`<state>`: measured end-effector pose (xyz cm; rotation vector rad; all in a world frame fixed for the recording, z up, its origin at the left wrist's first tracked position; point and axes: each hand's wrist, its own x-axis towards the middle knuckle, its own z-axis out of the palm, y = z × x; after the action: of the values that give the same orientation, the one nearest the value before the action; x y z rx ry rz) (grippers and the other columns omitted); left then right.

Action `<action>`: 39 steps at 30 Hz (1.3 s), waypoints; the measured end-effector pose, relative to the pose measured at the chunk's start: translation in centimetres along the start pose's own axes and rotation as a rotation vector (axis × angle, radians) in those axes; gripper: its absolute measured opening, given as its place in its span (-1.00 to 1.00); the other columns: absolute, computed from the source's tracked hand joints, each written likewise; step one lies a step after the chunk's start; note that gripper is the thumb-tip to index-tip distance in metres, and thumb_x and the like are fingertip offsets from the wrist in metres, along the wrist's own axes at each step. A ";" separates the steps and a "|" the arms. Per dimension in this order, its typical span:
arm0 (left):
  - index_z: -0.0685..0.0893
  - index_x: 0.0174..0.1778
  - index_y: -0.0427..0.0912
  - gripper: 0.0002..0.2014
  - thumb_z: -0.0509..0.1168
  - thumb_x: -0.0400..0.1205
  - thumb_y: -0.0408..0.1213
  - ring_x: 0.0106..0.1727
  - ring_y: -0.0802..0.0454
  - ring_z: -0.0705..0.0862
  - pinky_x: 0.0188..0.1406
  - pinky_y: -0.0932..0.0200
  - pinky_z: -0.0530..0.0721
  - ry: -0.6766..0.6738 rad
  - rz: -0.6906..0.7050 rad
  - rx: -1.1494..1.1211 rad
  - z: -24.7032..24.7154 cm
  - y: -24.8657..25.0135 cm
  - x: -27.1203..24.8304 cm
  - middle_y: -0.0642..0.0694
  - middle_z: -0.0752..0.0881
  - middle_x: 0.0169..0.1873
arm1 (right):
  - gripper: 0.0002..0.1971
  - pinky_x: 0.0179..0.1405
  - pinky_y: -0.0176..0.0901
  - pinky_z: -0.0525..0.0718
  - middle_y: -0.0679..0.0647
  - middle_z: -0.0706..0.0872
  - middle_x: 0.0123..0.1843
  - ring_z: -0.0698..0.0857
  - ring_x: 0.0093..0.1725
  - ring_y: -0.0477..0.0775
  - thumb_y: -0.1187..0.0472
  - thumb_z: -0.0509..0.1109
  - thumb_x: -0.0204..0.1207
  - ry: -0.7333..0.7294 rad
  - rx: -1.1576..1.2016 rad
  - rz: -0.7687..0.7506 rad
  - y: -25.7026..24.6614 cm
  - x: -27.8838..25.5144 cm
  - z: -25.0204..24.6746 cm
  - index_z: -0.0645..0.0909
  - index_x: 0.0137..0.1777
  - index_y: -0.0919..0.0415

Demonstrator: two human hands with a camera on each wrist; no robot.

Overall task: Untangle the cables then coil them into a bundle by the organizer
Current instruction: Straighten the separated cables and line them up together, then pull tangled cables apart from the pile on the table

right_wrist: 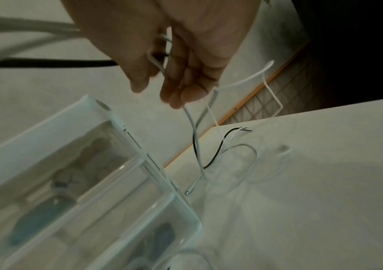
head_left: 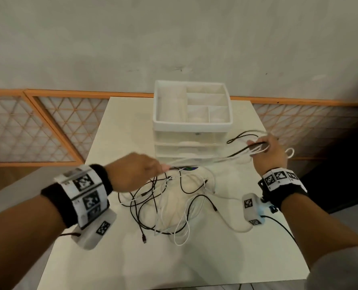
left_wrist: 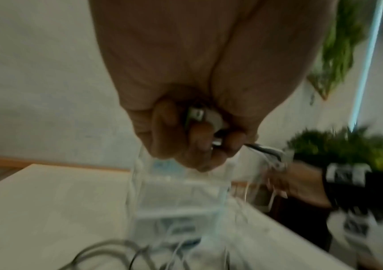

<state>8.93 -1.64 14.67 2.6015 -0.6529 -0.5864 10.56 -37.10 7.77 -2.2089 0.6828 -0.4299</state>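
On the white table [head_left: 257, 258] a white organizer [head_left: 191, 122] with a divided top tray and clear drawers stands at the middle of the far edge. In front of it, toward the centre of the table, black and white cables [head_left: 169, 206] lie in a loose tangle, with plug ends trailing toward the near edge. The left hand [head_left: 135, 174] is raised just in front of the organizer's drawers, its fingers [left_wrist: 200, 138] curled tight around a bunch of cable strands and plug ends. From there several strands run taut across the organizer's front to the right hand [head_left: 270, 152], which is raised beside the organizer's right side near the table's far right corner. That hand's fingers [right_wrist: 186, 87] are curled around gathered loops of white and black cable, and loose loops hang from it down to the table. Both wrists wear black bands with printed markers
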 end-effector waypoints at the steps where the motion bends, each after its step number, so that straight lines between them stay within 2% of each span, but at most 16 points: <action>1: 0.46 -0.32 -0.17 -0.47 -0.05 0.74 0.18 -0.24 -0.06 0.53 -0.12 0.09 0.50 -0.059 -0.047 0.069 1.5 -0.5 0.4 -0.06 0.54 -0.38 | -0.77 0.03 -0.14 0.63 0.00 0.77 -0.01 0.74 -0.04 0.10 0.16 0.58 0.47 -0.006 0.073 -0.019 0.1 -0.4 0.3 0.60 0.02 -0.04; 3: 0.37 -0.34 -0.13 -0.53 -0.07 0.79 0.08 -0.16 -0.10 0.50 -0.10 0.09 0.42 -0.075 -0.141 0.104 4.1 -1.4 1.1 -0.04 0.53 -0.33 | -0.55 0.01 -0.16 0.54 0.08 0.70 0.13 0.72 0.06 0.18 0.21 0.59 0.47 -0.213 0.014 0.016 1.2 -1.5 1.7 0.50 0.29 0.02; 6: 0.48 -0.12 -0.20 -0.64 -0.07 0.83 -0.08 -0.01 -0.19 0.60 -0.05 0.08 0.49 0.010 -0.255 0.143 6.0 -2.4 1.8 -0.20 0.66 -0.07 | -0.15 0.33 0.05 0.56 0.27 0.59 0.46 0.60 0.42 0.35 0.24 0.57 0.47 -0.505 -0.269 0.072 3.8 -3.2 3.5 0.19 0.68 0.00; 7: 0.49 -0.08 -0.23 -0.65 -0.08 0.83 -0.10 -0.02 -0.20 0.60 -0.03 0.06 0.51 0.054 -0.282 0.125 6.3 -2.6 2.0 -0.22 0.66 -0.03 | -0.11 0.37 0.07 0.55 0.29 0.62 0.43 0.60 0.42 0.36 0.22 0.54 0.49 -0.531 -0.319 0.080 4.0 -3.6 3.8 0.10 0.72 -0.01; 9: 0.50 -0.10 -0.25 -0.60 -0.08 0.82 -0.05 -0.05 -0.22 0.61 0.03 0.01 0.54 0.130 -0.339 0.015 6.2 -2.8 2.4 -0.29 0.71 0.01 | -0.23 0.29 0.08 0.65 0.22 0.77 0.16 0.70 0.26 0.33 0.17 0.45 0.52 -0.506 -0.341 0.063 2.7 -4.8 4.2 0.15 0.66 -0.12; 11: 0.59 -0.10 -0.33 -0.53 -0.06 0.82 -0.06 -0.03 -0.31 0.67 0.12 -0.06 0.57 0.188 -0.361 -0.142 5.7 -2.4 2.7 -0.31 0.75 -0.06 | -0.51 0.07 0.01 0.72 0.01 0.81 -0.17 0.77 -0.03 0.20 0.19 0.38 0.53 -0.447 -0.248 -0.074 0.5 -7.0 4.9 0.42 0.44 -0.09; 13: 0.59 -0.24 -0.30 -0.54 -0.02 0.81 -0.09 -0.23 -0.27 0.67 -0.13 -0.02 0.61 0.240 -0.347 -0.340 5.2 -1.7 3.1 -0.20 0.75 -0.26 | -0.68 -0.14 -0.07 0.71 -0.22 0.75 -0.35 0.73 -0.32 0.03 0.25 0.36 0.50 -0.541 -0.096 -0.300 -1.8 -10.4 5.8 0.62 0.21 -0.06; 15: 0.52 -0.32 -0.21 -0.58 0.02 0.80 -0.11 -0.41 -0.11 0.58 -0.38 0.11 0.50 0.286 -0.333 -0.545 4.6 -0.5 3.3 -0.08 0.72 -0.36 | -0.50 -0.12 -0.11 0.73 -0.32 0.78 -0.26 0.73 -0.32 -0.08 0.26 0.31 0.50 -0.838 -0.103 -0.506 -4.0 -13.9 7.0 0.57 0.34 -0.31; 17: 0.53 -0.32 -0.18 -0.61 0.05 0.78 -0.11 -0.45 -0.04 0.54 -0.41 0.13 0.48 0.330 -0.300 -0.627 3.8 0.6 3.4 -0.08 0.72 -0.36 | -0.36 0.11 -0.05 0.71 -0.18 0.79 0.07 0.75 0.04 -0.03 0.24 0.27 0.56 -1.049 -0.333 -0.635 -5.0 -16.3 8.7 0.34 0.51 -0.45; 18: 0.56 -0.33 -0.17 -0.60 0.06 0.78 -0.12 -0.41 -0.04 0.55 -0.36 0.08 0.52 0.338 -0.272 -0.629 3.5 0.8 3.5 -0.11 0.74 -0.32 | -0.43 0.20 0.01 0.68 -0.11 0.76 0.19 0.70 0.17 0.02 0.22 0.27 0.59 -1.057 -0.433 -0.675 -5.1 -16.8 9.6 0.40 0.49 -0.40; 22: 0.67 -0.19 -0.21 -0.64 0.08 0.78 -0.13 -0.09 -0.10 0.67 -0.04 -0.08 0.64 0.363 -0.262 -0.653 2.2 0.9 3.1 -0.14 0.82 -0.09 | -0.84 0.16 0.08 0.73 -0.09 0.81 0.03 0.75 0.08 0.04 0.14 0.35 0.61 -0.844 -0.351 -0.518 -6.4 -15.4 9.8 0.76 0.02 -0.10; 27: 0.63 0.09 -0.29 -0.68 0.07 0.81 -0.14 -0.04 -0.14 0.78 -0.01 -0.05 0.66 0.230 -0.188 -1.022 2.4 2.3 2.1 -0.26 0.85 -0.14 | -0.83 0.00 -0.14 0.75 -0.11 0.84 -0.15 0.78 -0.10 -0.03 0.10 0.37 0.54 -0.457 -0.046 -0.440 -12.6 -10.5 4.4 0.83 -0.08 -0.02; 30: 0.54 -0.02 -0.30 -0.70 0.06 0.81 -0.14 -0.12 -0.21 0.74 -0.05 -0.10 0.60 0.223 -0.078 -1.105 2.6 4.0 2.4 -0.19 0.75 -0.37 | -0.83 0.06 -0.15 0.75 -0.16 0.84 -0.24 0.79 -0.16 -0.10 0.18 0.41 0.44 -0.306 0.149 -0.352 -15.4 -7.2 0.8 0.85 -0.20 -0.02; 33: 0.49 -0.11 -0.21 -0.72 0.07 0.81 -0.11 -0.10 -0.23 0.69 -0.09 -0.09 0.57 0.241 -0.066 -1.071 2.8 3.9 3.2 -0.06 0.69 -0.46 | -0.84 -0.20 -0.07 0.73 -0.12 0.83 -0.32 0.72 -0.35 -0.09 0.20 0.44 0.33 -0.129 0.362 -0.295 -16.4 -4.8 -1.9 0.81 -0.35 -0.05; 36: 0.51 -0.21 -0.12 -0.67 0.06 0.80 -0.05 -0.03 -0.26 0.66 0.08 -0.20 0.60 0.226 -0.106 -0.977 3.7 2.5 3.5 0.00 0.70 -0.42 | -0.88 -0.28 0.03 0.69 -0.01 0.84 -0.25 0.70 -0.34 0.09 0.21 0.46 0.33 0.105 0.554 -0.361 -16.8 -3.5 -4.8 0.78 -0.31 -0.04; 39: 0.45 -0.16 -0.18 -0.70 0.07 0.81 -0.08 -0.24 -0.10 0.65 -0.11 -0.12 0.58 0.215 -0.183 -1.045 4.3 1.6 3.5 -0.09 0.58 -0.42 | -0.94 -0.45 -0.10 0.62 0.09 0.81 -0.23 0.64 -0.41 0.13 0.15 0.46 0.44 0.193 0.702 -0.357 -16.0 -2.5 -6.4 0.76 -0.13 0.01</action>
<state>9.10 -5.87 10.81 1.6910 0.0121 -0.4971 10.71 -30.32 23.79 -1.6170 0.1719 -0.9169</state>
